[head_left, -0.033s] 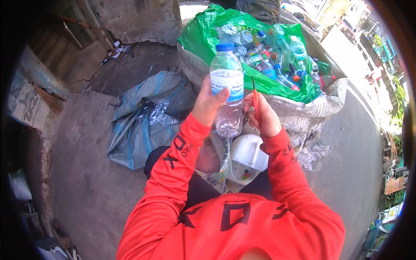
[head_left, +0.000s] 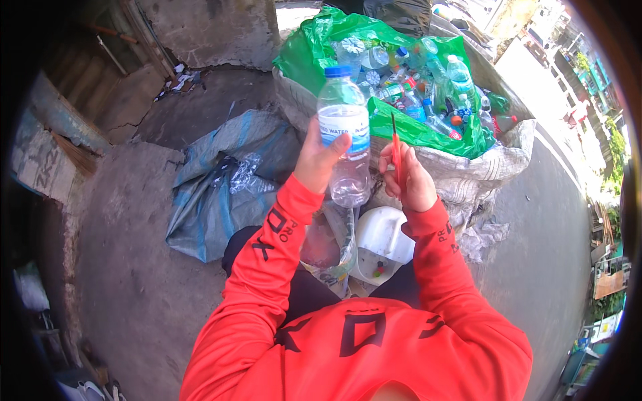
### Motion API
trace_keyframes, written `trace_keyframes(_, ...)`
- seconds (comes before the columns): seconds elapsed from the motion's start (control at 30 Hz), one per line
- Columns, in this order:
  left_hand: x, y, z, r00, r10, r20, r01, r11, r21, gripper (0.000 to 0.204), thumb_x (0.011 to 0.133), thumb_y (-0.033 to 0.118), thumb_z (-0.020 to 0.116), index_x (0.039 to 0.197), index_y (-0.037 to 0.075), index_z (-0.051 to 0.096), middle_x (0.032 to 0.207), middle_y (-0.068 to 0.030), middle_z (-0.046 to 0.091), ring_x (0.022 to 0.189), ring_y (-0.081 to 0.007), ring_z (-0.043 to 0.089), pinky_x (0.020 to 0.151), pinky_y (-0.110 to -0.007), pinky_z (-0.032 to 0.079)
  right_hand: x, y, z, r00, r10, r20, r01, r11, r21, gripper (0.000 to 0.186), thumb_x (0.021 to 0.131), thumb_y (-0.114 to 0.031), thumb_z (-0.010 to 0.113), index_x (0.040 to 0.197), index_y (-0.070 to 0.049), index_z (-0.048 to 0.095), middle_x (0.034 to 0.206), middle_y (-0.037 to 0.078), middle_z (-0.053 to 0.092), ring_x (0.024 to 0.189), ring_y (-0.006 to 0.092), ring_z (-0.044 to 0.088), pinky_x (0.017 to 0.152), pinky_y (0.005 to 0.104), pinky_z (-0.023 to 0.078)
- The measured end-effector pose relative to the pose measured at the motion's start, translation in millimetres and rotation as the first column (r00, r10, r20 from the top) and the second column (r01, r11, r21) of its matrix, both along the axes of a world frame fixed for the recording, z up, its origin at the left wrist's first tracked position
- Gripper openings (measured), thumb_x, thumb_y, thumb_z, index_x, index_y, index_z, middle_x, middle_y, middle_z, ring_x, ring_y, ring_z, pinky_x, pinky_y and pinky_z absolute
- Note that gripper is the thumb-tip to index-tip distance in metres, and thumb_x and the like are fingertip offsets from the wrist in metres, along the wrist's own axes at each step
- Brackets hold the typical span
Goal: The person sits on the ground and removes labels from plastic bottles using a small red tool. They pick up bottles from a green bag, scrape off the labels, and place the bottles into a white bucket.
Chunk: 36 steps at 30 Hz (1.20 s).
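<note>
My left hand (head_left: 317, 160) grips a clear plastic bottle (head_left: 350, 175) upright, its blue cap on top and a white-and-blue label round the middle, with a little clear space below the label. Just right of it, my right hand (head_left: 413, 179) holds a slim red-handled cutting tool (head_left: 397, 159), thin dark blade pointing up, apart from the bottle. Below the hands sit a white cut plastic jug (head_left: 381, 234) with a few small coloured pieces inside and a translucent bag (head_left: 321, 244), partly hidden by my left arm.
A large sack (head_left: 501, 160) lined with a green bag (head_left: 304, 47) full of mixed bottles stands ahead. A grey-blue striped sack (head_left: 200, 200) lies at left on the concrete floor (head_left: 127, 254). A wall (head_left: 207, 30) and stairs are at upper left.
The bottle in my left hand has shifted slightly left. My right hand, with the red tool, has moved a little to the right, widening the gap between them.
</note>
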<state>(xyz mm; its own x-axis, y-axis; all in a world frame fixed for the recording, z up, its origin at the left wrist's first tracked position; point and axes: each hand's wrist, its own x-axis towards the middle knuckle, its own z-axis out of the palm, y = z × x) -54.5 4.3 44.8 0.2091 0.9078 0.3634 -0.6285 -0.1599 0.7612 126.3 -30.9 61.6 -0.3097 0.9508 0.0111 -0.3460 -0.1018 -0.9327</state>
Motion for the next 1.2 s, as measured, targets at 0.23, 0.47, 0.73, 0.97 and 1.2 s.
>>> trace_keyframes(0.23, 8, 1, -1, 0.972, 0.235, 0.023, -0.233, 0.971, -0.059, 0.05, 0.088, 0.024, 0.057, 0.125, 0.001, 0.034, 0.109, -0.0071, 0.052, 0.095, -0.0129, 0.051, 0.083, -0.028, 0.042, -21, -9, 8, 0.992, -0.045, 0.121, 0.035, 0.996, 0.081, 0.028, 0.094, -0.028, 0.038, 0.11, -0.006, 0.045, 0.08, -0.003, 0.047, 0.05, 0.0009, 0.034, 0.045, 0.0161, 0.028)
trace_keyframes(0.47, 5, 9, -4, 0.971, 0.173, -0.166, -0.175, 0.985, 0.002, 0.053, 0.083, 0.018, 0.063, 0.123, -0.001, 0.035, 0.106, -0.0073, 0.053, 0.092, -0.0116, 0.053, 0.079, -0.025, 0.044, -27, 2, 4, 0.893, -0.317, 0.321, 0.193, 0.912, 0.363, 0.032, 0.094, -0.034, 0.037, 0.101, -0.006, 0.05, 0.072, -0.003, 0.046, 0.047, 0.0023, 0.033, 0.043, 0.0174, 0.027)
trace_keyframes(0.73, 9, 7, -9, 0.978, 0.208, -0.018, -0.208, 0.975, -0.081, 0.051, 0.086, 0.036, 0.057, 0.12, 0.001, 0.04, 0.104, -0.0079, 0.054, 0.091, -0.0147, 0.053, 0.08, -0.028, 0.043, -22, -1, 12, 0.988, -0.027, 0.154, 0.019, 0.998, 0.055, 0.04, 0.094, -0.04, 0.032, 0.085, -0.005, 0.05, 0.055, -0.001, 0.04, 0.041, 0.0058, 0.031, 0.039, 0.0198, 0.026)
trace_keyframes(0.97, 7, 4, -5, 0.732, 0.591, -0.338, -0.491, 0.802, 0.34, 0.061, 0.086, 0.041, 0.055, 0.127, -0.001, 0.035, 0.112, -0.0153, 0.053, 0.1, -0.022, 0.053, 0.085, -0.033, 0.042, -31, -10, 15, 0.981, 0.129, 0.148, -0.114, 0.988, -0.104, 0.04, 0.094, -0.04, 0.032, 0.074, -0.008, 0.045, 0.052, -0.002, 0.036, 0.042, 0.0063, 0.027, 0.039, 0.0213, 0.021)
trace_keyframes(1.2, 6, 10, -14, 0.728, 0.632, -0.266, -0.548, 0.769, 0.33, 0.062, 0.086, 0.04, 0.056, 0.128, 0.0, 0.034, 0.111, -0.0162, 0.053, 0.098, -0.0224, 0.054, 0.084, -0.033, 0.043, -35, -20, -3, 0.967, 0.138, 0.213, -0.123, 0.989, -0.082, 0.035, 0.095, -0.033, 0.033, 0.072, -0.009, 0.045, 0.053, -0.006, 0.034, 0.044, 0.004, 0.029, 0.04, 0.021, 0.022)
